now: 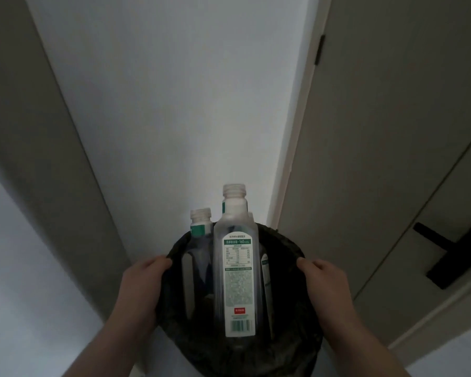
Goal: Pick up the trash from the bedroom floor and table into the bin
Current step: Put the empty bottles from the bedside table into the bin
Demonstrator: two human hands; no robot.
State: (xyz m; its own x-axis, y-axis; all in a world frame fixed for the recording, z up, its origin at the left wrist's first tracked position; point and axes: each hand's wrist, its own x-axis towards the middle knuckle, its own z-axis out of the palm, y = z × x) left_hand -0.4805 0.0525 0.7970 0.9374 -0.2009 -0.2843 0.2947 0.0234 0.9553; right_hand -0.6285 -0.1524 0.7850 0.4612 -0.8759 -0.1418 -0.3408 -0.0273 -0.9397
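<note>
**Bin carried in both hands, bottles already inside**

Through the head camera, we hold the black-lined bin (290, 243) by its rim, left hand (143, 284) on one side and right hand (325, 284) on the other. Our fingers (161, 261) are clamped over the edge, likely to keep it level. The trash stands upright inside: a tall bottle (238, 281), uncapped, a second bottle (200, 227) at its left and a third bottle (265, 273) half hidden at its right. A door (386, 131) with a dark handle (452, 257) stands at right.

Upright bottles (238, 268) crowd the mouth of the bin (305, 336) at lower centre, leaving only narrow dark gaps beside them. The left hand (142, 284) and right hand (326, 284) grip its rim on either side. A door (392, 159) lines the frame's right, and the space above the bottlenecks is open.
</note>
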